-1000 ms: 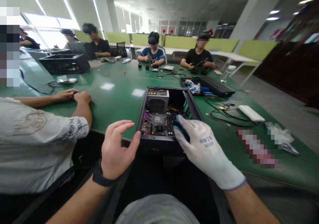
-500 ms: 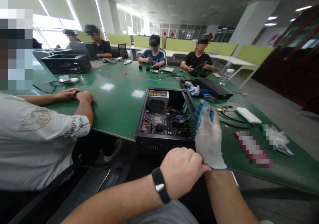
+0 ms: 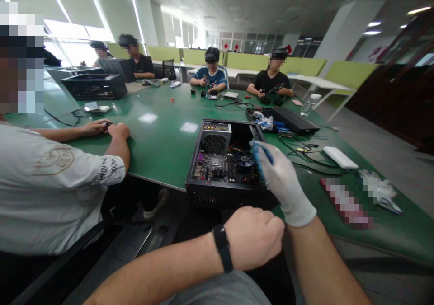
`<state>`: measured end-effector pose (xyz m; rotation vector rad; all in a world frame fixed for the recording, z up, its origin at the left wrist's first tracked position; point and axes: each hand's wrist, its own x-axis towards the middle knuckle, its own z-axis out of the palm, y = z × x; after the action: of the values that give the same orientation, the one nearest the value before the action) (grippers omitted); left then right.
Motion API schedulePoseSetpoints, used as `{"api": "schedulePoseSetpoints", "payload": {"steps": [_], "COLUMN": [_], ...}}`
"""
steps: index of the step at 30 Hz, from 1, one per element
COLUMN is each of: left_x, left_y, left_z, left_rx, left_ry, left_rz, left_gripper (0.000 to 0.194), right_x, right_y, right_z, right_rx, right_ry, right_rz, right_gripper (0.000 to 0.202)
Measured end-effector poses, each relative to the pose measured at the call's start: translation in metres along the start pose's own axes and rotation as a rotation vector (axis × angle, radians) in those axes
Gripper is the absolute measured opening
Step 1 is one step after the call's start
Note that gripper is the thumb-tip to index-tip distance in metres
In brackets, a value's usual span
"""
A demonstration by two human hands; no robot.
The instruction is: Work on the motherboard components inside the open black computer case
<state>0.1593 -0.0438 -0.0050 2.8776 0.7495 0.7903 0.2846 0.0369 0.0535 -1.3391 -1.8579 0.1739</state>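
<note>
My left hand (image 3: pixel 254 238) is bare, with a black band on the wrist. Its fingers are curled into a fist in front of the computer case, close to the cuff of my right glove, and nothing shows in it. My right hand (image 3: pixel 284 183) wears a white work glove (image 3: pixel 296 201) with blue-coated fingers. Those fingers are stretched out over the right edge of the open black computer case (image 3: pixel 227 195); whether they touch it I cannot tell. Inside the case are a power supply (image 3: pixel 217 142), a motherboard (image 3: pixel 216 169) and a round black cooling fan (image 3: pixel 244 161).
A person in a white shirt (image 3: pixel 64 174) sits at my left. Others work across the green table (image 3: pixel 156 142). Right of the case lie black cables (image 3: pixel 301 165), a white box (image 3: pixel 340 157), a red package (image 3: pixel 344 201) and another glove (image 3: pixel 379 190). A black tray with gloves (image 3: pixel 264 120) stands behind.
My left hand has come away from the right glove's cuff, which it was gripping. My right hand has tilted left, its fingers now reaching over the case's edge.
</note>
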Motion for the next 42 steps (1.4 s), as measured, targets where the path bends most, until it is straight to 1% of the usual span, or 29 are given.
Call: {"api": "schedulePoseSetpoints", "payload": {"steps": [3, 4, 5, 6, 7, 8, 10, 11, 13, 14, 15, 16, 18, 21, 23, 24, 26, 27, 29, 32, 34, 36, 39, 42], "left_x": [-0.014, -0.019, -0.025, -0.031, -0.035, -0.039, -0.041, -0.040, -0.032, -0.025, -0.017, -0.006, 0.018, 0.055, 0.075, 0.083, 0.094, 0.097, 0.099, 0.100, 0.100, 0.101, 0.102, 0.105], "left_y": [-0.007, -0.008, -0.009, -0.010, -0.012, -0.015, -0.025, -0.033, -0.054, -0.067, -0.081, -0.095, -0.124, -0.161, -0.179, -0.187, -0.199, -0.205, -0.212, -0.218, -0.219, -0.220, -0.222, -0.222], "left_z": [-0.016, -0.023, -0.031, -0.041, -0.051, -0.062, -0.084, -0.094, -0.110, -0.114, -0.116, -0.116, -0.107, -0.080, -0.059, -0.050, -0.034, -0.027, -0.019, -0.012, -0.009, -0.008, -0.007, -0.007], "left_rx": [-0.068, -0.095, -0.121, -0.139, -0.136, -0.127, -0.124, -0.106, -0.032, 0.018, 0.068, 0.120, 0.222, 0.337, 0.378, 0.386, 0.394, 0.404, 0.419, 0.442, 0.458, 0.463, 0.465, 0.480], "left_ry": [0.021, 0.024, 0.042, 0.072, 0.128, 0.159, 0.183, 0.190, 0.210, 0.193, 0.149, 0.078, -0.128, -0.467, -0.672, -0.752, -0.854, -0.885, -0.909, -0.972, -1.027, -1.023, -0.961, -0.983], "left_rz": [-0.006, -0.001, 0.001, 0.005, -0.018, -0.072, -0.208, -0.274, -0.360, -0.393, -0.413, -0.421, -0.424, -0.449, -0.488, -0.507, -0.542, -0.556, -0.565, -0.594, -0.586, -0.542, -0.508, -0.503], "left_gripper": [0.023, 0.022, 0.021, 0.020, 0.019, 0.017, 0.012, 0.011, 0.013, 0.015, 0.017, 0.019, 0.021, 0.028, 0.036, 0.040, 0.048, 0.050, 0.050, 0.049, 0.051, 0.052, 0.055, 0.053], "right_x": [-0.020, -0.027, -0.034, -0.039, -0.044, -0.047, -0.051, -0.052, -0.052, -0.052, -0.052, -0.051, -0.051, -0.051, -0.051, -0.051, -0.052, -0.052, -0.053, -0.054, -0.054, -0.053, -0.052, -0.052], "right_y": [-0.018, -0.023, -0.026, -0.027, -0.026, -0.024, -0.019, -0.016, -0.014, -0.014, -0.015, -0.016, -0.018, -0.020, -0.020, -0.019, -0.018, -0.017, -0.016, -0.014, -0.014, -0.014, -0.015, -0.015], "right_z": [0.010, 0.013, 0.016, 0.018, 0.019, 0.019, 0.017, 0.016, 0.014, 0.014, 0.014, 0.014, 0.015, 0.016, 0.016, 0.016, 0.016, 0.017, 0.018, 0.019, 0.020, 0.019, 0.018, 0.018], "right_rx": [-0.224, -0.321, -0.422, -0.513, -0.583, -0.631, -0.675, -0.685, -0.708, -0.722, -0.734, -0.745, -0.759, -0.756, -0.748, -0.746, -0.740, -0.735, -0.721, -0.706, -0.701, -0.697, -0.694, -0.692], "right_ry": [-0.337, -0.411, -0.446, -0.448, -0.433, -0.414, -0.385, -0.379, -0.372, -0.368, -0.365, -0.360, -0.349, -0.347, -0.346, -0.341, -0.331, -0.327, -0.321, -0.313, -0.307, -0.303, -0.302, -0.300], "right_rz": [-0.181, -0.223, -0.239, -0.234, -0.223, -0.215, -0.214, -0.218, -0.220, -0.217, -0.215, -0.215, -0.217, -0.208, -0.203, -0.202, -0.206, -0.208, -0.212, -0.211, -0.208, -0.210, -0.208, -0.202], "right_gripper": [0.054, 0.055, 0.056, 0.055, 0.053, 0.050, 0.043, 0.041, 0.041, 0.042, 0.043, 0.044, 0.044, 0.044, 0.044, 0.045, 0.044, 0.044, 0.043, 0.042, 0.041, 0.040, 0.040, 0.040]}}
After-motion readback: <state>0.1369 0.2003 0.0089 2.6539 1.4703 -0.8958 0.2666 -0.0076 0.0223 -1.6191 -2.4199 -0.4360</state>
